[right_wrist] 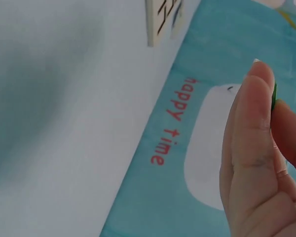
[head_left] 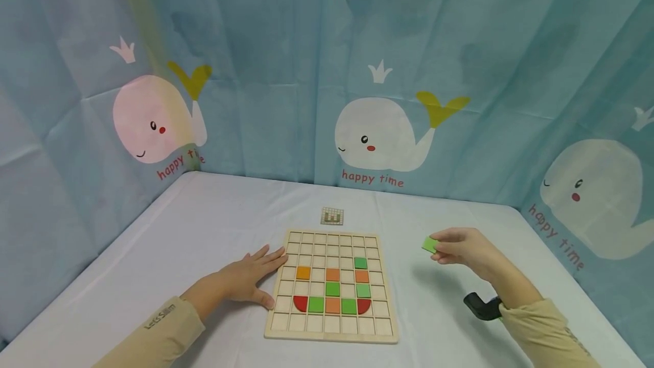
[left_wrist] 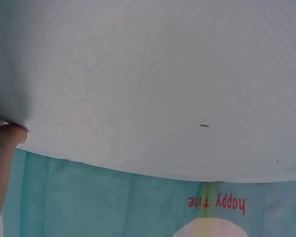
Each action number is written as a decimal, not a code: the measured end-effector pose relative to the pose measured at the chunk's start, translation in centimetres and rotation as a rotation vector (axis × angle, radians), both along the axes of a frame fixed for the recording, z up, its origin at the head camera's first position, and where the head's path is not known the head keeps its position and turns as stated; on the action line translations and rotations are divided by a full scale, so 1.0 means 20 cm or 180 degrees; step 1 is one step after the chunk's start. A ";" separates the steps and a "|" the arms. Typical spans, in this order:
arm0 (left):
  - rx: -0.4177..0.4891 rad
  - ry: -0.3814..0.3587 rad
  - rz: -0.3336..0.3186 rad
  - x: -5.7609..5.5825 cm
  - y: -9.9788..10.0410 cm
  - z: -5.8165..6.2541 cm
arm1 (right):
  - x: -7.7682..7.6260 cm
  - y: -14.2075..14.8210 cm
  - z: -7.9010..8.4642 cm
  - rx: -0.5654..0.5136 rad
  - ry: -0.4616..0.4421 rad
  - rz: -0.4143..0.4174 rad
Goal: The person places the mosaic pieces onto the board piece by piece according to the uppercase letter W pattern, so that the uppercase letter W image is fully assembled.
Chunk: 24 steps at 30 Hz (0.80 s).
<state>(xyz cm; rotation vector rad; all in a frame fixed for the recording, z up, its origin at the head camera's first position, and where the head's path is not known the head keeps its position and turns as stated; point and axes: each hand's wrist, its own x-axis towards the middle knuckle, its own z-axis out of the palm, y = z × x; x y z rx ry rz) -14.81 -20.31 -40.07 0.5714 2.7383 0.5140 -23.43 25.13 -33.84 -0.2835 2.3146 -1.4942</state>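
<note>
A wooden grid board (head_left: 306,325) lies on the white table, with several coloured tiles in its cells. Among these are an orange square (head_left: 303,272), a green square (head_left: 332,288) and a red quarter-round piece (head_left: 301,303). My left hand (head_left: 239,280) rests at the board's left edge, fingers spread and touching it. Off to the right, above the table, my right hand (head_left: 464,249) pinches a light green square tile (head_left: 429,245) between thumb and fingers. Only a thin green edge of that tile (right_wrist: 274,96) shows in the right wrist view.
Behind the board is a small card (head_left: 332,216) with a grid pattern. A black strap-like device (head_left: 482,306) sits at the right wrist. Blue curtains (head_left: 265,72) printed with whales hang around the table (head_left: 153,254).
</note>
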 end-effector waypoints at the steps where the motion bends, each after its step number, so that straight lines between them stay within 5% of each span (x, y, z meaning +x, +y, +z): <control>1: 0.0002 0.0008 -0.0005 0.00 0.00 0.00 | 0.00 -0.01 0.00 0.0001 0.0005 0.0013; 24: -0.0012 0.0024 -0.0008 0.00 0.00 0.00 | 0.01 -0.30 0.03 -0.0205 -0.0077 -0.0024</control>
